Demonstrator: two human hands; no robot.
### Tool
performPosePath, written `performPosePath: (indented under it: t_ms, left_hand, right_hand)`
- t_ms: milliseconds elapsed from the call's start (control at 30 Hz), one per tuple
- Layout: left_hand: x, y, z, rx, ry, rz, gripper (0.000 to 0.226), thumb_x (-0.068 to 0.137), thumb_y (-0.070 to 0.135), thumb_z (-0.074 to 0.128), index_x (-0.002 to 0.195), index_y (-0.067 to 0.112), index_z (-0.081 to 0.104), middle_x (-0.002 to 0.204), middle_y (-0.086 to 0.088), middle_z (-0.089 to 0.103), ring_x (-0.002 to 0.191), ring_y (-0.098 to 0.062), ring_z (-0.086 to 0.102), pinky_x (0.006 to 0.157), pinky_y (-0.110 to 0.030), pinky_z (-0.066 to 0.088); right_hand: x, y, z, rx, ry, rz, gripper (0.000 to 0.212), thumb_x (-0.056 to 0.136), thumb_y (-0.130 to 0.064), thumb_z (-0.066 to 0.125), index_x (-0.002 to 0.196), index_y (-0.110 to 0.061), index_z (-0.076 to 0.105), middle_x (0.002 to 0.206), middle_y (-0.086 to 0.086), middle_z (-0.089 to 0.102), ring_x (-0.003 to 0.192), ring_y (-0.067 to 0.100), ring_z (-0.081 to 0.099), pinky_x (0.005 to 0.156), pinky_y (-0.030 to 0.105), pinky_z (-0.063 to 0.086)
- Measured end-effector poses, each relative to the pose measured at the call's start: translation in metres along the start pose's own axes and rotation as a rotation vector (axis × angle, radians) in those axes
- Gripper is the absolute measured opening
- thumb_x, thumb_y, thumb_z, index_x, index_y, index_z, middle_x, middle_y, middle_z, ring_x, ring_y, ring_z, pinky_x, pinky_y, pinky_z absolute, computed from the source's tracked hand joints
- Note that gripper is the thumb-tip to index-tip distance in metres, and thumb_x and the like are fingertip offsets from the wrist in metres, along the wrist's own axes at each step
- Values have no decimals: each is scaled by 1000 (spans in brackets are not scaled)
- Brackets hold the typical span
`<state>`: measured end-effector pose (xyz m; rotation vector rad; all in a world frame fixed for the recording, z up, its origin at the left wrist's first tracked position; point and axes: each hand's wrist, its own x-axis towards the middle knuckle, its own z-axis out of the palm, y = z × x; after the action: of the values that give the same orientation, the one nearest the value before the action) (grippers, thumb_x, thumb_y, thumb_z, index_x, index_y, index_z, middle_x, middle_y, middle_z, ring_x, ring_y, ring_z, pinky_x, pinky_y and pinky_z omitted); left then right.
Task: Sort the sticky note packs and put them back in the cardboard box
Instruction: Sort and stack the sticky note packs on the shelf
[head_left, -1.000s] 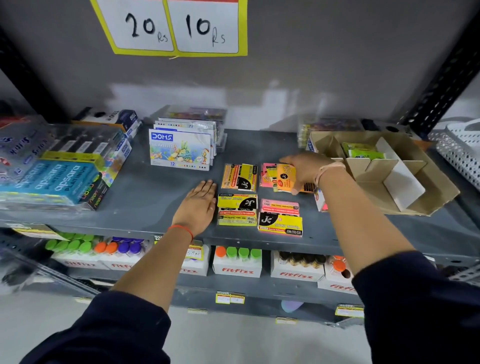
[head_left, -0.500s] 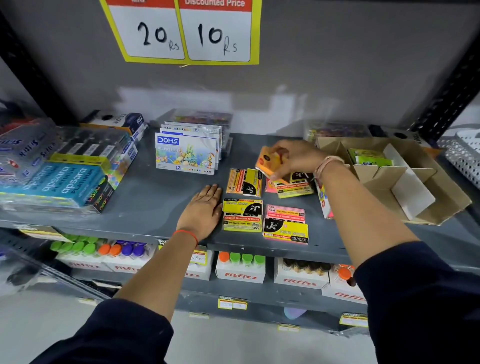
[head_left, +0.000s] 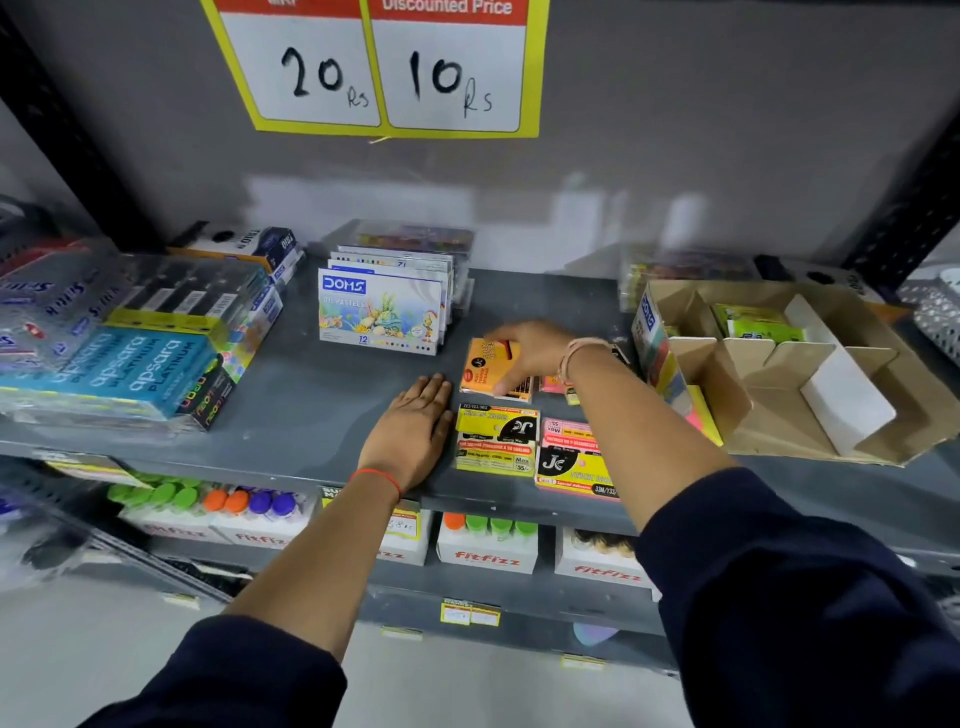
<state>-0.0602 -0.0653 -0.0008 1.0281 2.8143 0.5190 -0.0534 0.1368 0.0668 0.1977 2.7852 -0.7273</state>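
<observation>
Several sticky note packs lie on the grey shelf (head_left: 311, 415). My right hand (head_left: 530, 348) grips an orange pack (head_left: 480, 366) and rests it on top of another pack in the back row. In front lie a yellow pack (head_left: 496, 441) and a pink-and-yellow pack (head_left: 569, 462). My left hand (head_left: 415, 431) lies flat and palm down on the shelf, just left of the yellow pack, holding nothing. The cardboard box (head_left: 841, 312) with dividers stands to the right; a green pack (head_left: 753, 319) lies in a rear compartment.
A row of DOMS oil pastel boxes (head_left: 382, 312) stands behind the packs. Wrapped Apsara bundles (head_left: 119, 364) fill the left of the shelf. A price sign (head_left: 384, 67) hangs on the back wall. Fitfizz boxes (head_left: 485, 551) line the shelf below. A white mesh basket (head_left: 935, 312) sits at far right.
My right hand lifted the orange pack from the middle pile, carried it left and lowered it onto the pack in the back row. The left hand stayed flat on the shelf.
</observation>
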Motion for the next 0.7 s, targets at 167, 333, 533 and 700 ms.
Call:
performPosePath:
  t_ms: [167, 333, 533, 700]
  left_hand:
    - [-2, 3, -2, 18, 3, -1, 48, 98, 24, 27, 144, 11, 19, 156, -5, 18, 145, -17, 11, 118, -27, 7]
    - [-2, 5, -3, 38, -11, -9, 48, 98, 23, 25, 144, 10, 17, 156, -5, 17, 145, -17, 11, 118, -27, 6]
    - [-2, 5, -2, 51, -16, -7, 48, 98, 23, 25, 144, 10, 17, 156, -5, 18, 145, -17, 11, 118, -28, 6]
    - [-2, 4, -3, 30, -14, -4, 48, 98, 22, 27, 143, 9, 20, 156, -7, 19, 145, -19, 12, 119, -29, 9]
  right_hand:
    - [-15, 31, -40, -414, -137, 195, 105, 65, -20, 81, 147, -17, 16, 157, 5, 19, 140, 29, 27, 114, 41, 27]
    - [-31, 50, -21, -687, -174, 165, 111, 59, -18, 85, 146, -12, 16, 152, 9, 29, 134, 32, 38, 105, 42, 41]
    - [-43, 42, -37, -459, -14, 103, 87, 58, -18, 83, 134, -11, 41, 132, 15, 50, 114, 32, 52, 91, 34, 48]
    - [-66, -11, -29, -144, -4, -91, 91, 57, -38, 83, 134, -11, 43, 133, 9, 53, 111, 22, 51, 83, 21, 36]
